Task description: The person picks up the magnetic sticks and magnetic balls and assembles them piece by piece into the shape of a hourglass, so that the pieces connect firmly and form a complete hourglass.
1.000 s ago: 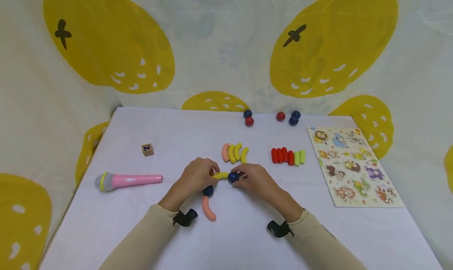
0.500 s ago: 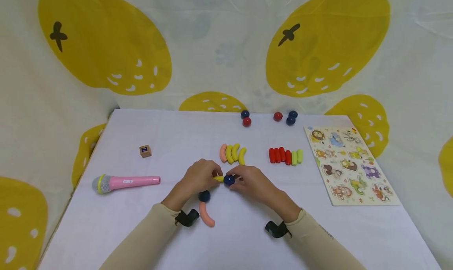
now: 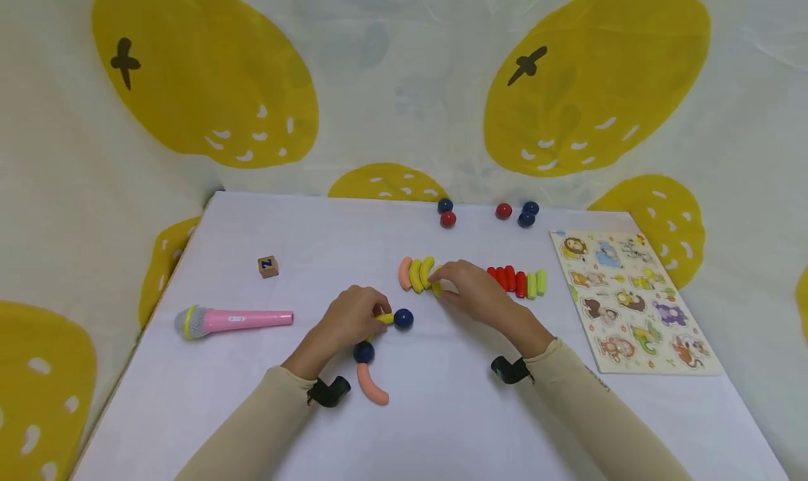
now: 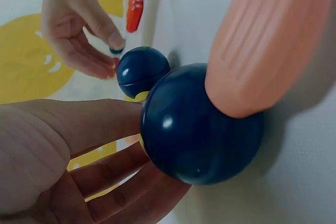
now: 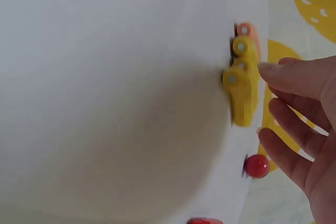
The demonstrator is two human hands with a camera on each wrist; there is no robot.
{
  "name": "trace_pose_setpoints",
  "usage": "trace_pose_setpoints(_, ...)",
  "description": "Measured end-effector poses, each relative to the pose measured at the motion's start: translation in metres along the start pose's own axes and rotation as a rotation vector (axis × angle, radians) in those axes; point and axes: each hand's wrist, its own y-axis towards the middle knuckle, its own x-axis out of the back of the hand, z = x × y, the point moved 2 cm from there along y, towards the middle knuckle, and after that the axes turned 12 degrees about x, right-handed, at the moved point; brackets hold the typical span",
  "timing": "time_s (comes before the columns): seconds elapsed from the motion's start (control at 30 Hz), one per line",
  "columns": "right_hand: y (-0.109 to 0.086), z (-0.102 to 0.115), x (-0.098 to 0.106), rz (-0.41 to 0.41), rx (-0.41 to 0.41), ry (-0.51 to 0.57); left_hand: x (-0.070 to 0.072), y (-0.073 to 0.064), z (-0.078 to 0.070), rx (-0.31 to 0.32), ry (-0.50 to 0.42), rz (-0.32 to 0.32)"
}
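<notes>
My left hand [image 3: 355, 314] pinches a yellow curved stick [image 3: 384, 318] whose end meets a dark blue ball [image 3: 404, 318]. Another blue ball [image 4: 202, 124] sits by that hand's fingertips in the left wrist view, with a pink curved stick [image 4: 268, 45] joined to it. My right hand [image 3: 475, 290] reaches over the rightmost yellow curved stick [image 5: 242, 98] of a small row. Its thumb and fingers are spread apart beside that stick in the right wrist view. Two more yellow sticks [image 3: 421, 273] and a pink one [image 3: 405, 273] lie side by side there.
Red sticks [image 3: 510, 278] and light green sticks [image 3: 536, 283] stand right of the right hand. Red balls [image 3: 503, 211] and blue balls [image 3: 527, 219] lie along the back edge. An animal puzzle board [image 3: 631, 302] is at right; a pink toy microphone [image 3: 246, 319] and lettered wooden block [image 3: 268, 266] at left.
My right hand has let go of the blue ball and moved up and right to the row of yellow sticks. The left hand stays at its yellow stick.
</notes>
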Motion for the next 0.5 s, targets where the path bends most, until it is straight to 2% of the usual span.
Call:
trace_pose_setpoints(0.23, 0.019, -0.021, -0.001, 0.033, 0.023, -0.077, 0.0, -0.002, 0.006, 0.016, -0.024, 0.001)
trace_pose_setpoints(0.37, 0.021, -0.025, -0.003, 0.058, 0.029, -0.117, 0.003, -0.003, 0.007, 0.021, -0.038, -0.012)
trace_pose_setpoints(0.5, 0.018, -0.026, -0.005, 0.067, -0.002, -0.152, 0.007, -0.004, 0.009, 0.039, -0.052, -0.026)
